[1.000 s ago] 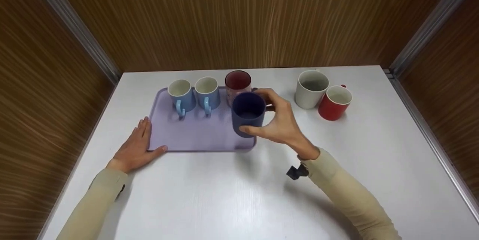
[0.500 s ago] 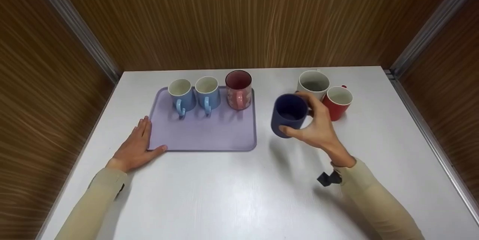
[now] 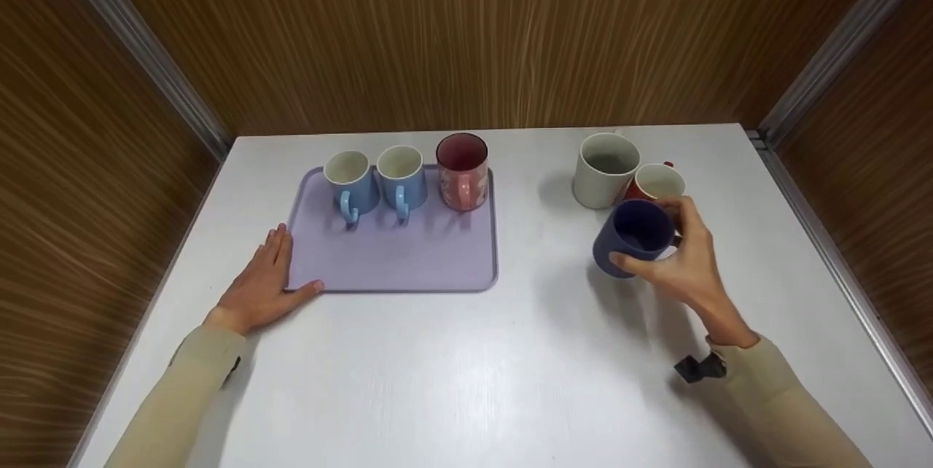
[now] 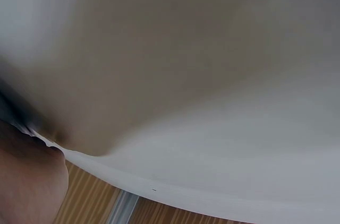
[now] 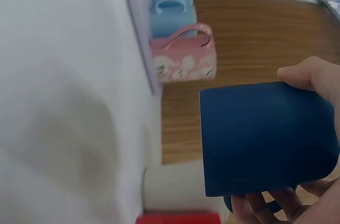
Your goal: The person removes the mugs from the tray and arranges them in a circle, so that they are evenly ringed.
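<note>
The dark blue, matte cylindrical mug [image 3: 631,240] sits in the right hand [image 3: 683,269], gripped between thumb and fingers, raised above the white table [image 3: 437,373], mouth up. Just beyond that hand stand a white cylindrical mug [image 3: 598,185] and a red mug with a white inside [image 3: 660,182] (partly hidden behind the held one). The left hand [image 3: 255,289] lies flat, thumb spread, at the nearest corner of a lilac rectangular tray [image 3: 393,260]; on it, beyond that hand, stand two light blue mugs [image 3: 362,195] and a pink patterned mug [image 3: 450,187].
</note>
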`<state>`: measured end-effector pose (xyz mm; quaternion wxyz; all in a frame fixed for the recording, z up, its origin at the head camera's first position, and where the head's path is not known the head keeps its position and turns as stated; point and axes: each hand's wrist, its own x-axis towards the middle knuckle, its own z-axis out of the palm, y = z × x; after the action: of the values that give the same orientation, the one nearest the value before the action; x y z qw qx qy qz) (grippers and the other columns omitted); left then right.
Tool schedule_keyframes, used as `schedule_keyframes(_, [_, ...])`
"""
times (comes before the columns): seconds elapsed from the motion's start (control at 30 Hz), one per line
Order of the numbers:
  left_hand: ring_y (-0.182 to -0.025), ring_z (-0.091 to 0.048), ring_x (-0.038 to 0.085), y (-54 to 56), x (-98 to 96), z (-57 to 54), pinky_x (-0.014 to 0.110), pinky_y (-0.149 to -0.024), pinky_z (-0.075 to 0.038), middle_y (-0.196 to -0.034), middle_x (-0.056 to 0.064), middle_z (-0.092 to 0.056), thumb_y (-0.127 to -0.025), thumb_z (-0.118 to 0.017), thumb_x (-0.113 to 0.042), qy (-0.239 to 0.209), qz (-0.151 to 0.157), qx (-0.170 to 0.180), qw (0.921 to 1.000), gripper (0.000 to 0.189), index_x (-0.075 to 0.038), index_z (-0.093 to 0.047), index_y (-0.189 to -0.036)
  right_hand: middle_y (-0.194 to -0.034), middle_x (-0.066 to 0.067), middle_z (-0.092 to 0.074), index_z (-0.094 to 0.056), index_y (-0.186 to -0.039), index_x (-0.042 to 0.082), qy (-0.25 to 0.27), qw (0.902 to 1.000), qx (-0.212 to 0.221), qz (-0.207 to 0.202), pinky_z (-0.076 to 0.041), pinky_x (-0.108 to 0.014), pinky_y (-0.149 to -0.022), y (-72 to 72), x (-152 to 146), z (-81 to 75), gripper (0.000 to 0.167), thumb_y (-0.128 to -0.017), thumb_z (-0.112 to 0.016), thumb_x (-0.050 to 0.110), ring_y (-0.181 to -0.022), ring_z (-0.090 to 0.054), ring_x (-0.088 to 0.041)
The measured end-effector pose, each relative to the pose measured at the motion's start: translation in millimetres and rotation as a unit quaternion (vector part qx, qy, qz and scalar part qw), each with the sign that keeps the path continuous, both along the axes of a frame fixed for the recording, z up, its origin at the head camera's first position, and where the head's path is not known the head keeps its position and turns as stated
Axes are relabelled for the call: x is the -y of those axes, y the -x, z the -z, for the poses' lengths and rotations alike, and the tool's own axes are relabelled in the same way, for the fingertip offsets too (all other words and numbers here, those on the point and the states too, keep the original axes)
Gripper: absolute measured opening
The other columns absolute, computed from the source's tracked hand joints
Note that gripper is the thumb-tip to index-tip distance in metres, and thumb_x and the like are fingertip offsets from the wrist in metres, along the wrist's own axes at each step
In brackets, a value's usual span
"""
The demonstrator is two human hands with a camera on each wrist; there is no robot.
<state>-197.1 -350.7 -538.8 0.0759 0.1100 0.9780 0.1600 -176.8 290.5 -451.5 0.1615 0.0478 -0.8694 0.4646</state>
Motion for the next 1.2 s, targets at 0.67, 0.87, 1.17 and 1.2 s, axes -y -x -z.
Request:
schedule_keyframes(0.67, [-0.166, 0.004, 0.043, 0.1, -0.8, 0.5, 0.060, -0.134, -0.008, -0.179, 0.023, 0.007, -0.099, -0.054, -0.075, -0.007, 0.002, -0.008, 0.9999, 0.120, 0.006, 0.002, -0.168, -0.134, -0.022, -0.055, -0.041, -0.142, 0.001, -0.030, 0.9902, 0.083, 0.108, -0.042, -0.033, -0.097, 29.4, -40.8, 40.6, 0.095, -0.072, -0.101, 0.028, -0.124, -0.052, -0.030])
schedule_keyframes(0.87, [-0.166, 0.005, 0.042, 0.4, -0.7, 1.4, 0.060, -0.134, -0.007, -0.179, 0.023, 0.007, -0.099, -0.054, -0.075, -0.002, 0.001, -0.006, 1.0000, 0.120, 0.006, 0.001, -0.168, -0.132, -0.020, -0.055, -0.041, -0.140, 0.001, -0.033, 0.9892, 0.090, 0.111, -0.042, -0.036, -0.099, 33.6, -42.2, 43.5, 0.095, -0.073, -0.101, 0.030, -0.124, -0.053, -0.029])
schedule_keyframes(1.17, [-0.166, 0.005, 0.043, 0.3, -2.1, -0.9, 0.060, -0.134, -0.008, -0.179, 0.023, 0.006, -0.099, -0.054, -0.074, -0.005, 0.001, -0.006, 1.0000, 0.120, 0.007, 0.000, -0.168, -0.135, -0.024, -0.054, -0.040, -0.141, 0.000, -0.038, 0.9888, 0.099, 0.105, -0.044, -0.048, -0.105, 35.3, -44.8, 44.0, 0.096, -0.074, -0.100, 0.032, -0.128, -0.052, -0.035])
schedule_keyframes(1.2, [-0.166, 0.004, 0.043, 0.4, -2.2, -0.9, 0.060, -0.134, -0.008, -0.179, 0.024, 0.006, -0.099, -0.055, -0.074, -0.006, 0.001, -0.006, 1.0000, 0.119, 0.007, 0.000, -0.168, -0.136, -0.025, -0.054, -0.039, -0.143, 0.000, -0.041, 0.9888, 0.101, 0.102, -0.044, -0.050, -0.106, 34.9, -44.9, 43.3, 0.098, -0.074, -0.100, 0.034, -0.129, -0.052, -0.036])
